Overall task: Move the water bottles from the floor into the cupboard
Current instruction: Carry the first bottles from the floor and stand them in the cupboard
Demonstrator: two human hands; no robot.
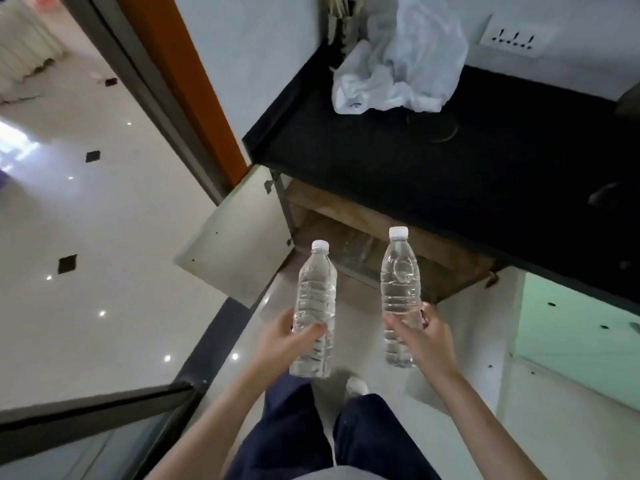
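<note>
**Two bottles up, cupboard open**

Glossy pale floor (104,237) with little black diamond tiles takes up the whole left side; a black counter (450,161) runs across the upper right; under it the cupboard (346,209) stands open, its door (239,244) swung out to the left; something clear lies inside, maybe more bottles, but it's too blurry to call; a crumpled white bag (398,74) sits at the counter's back corner by the wall; dark trousers (294,438) fill the bottom middle.

Both bottles are off the floor, upright, caps on, held in front of the cupboard opening; left bottle (315,292) is in the left hand (284,341), fingers and thumb wrapped round its lower half; right bottle (400,271) sits a bit higher, right hand (429,337) gripping its lower half the same way; the two are well apart. A white shoe (356,386) pokes out below them; a socket (512,38) is on the wall up top.
</note>
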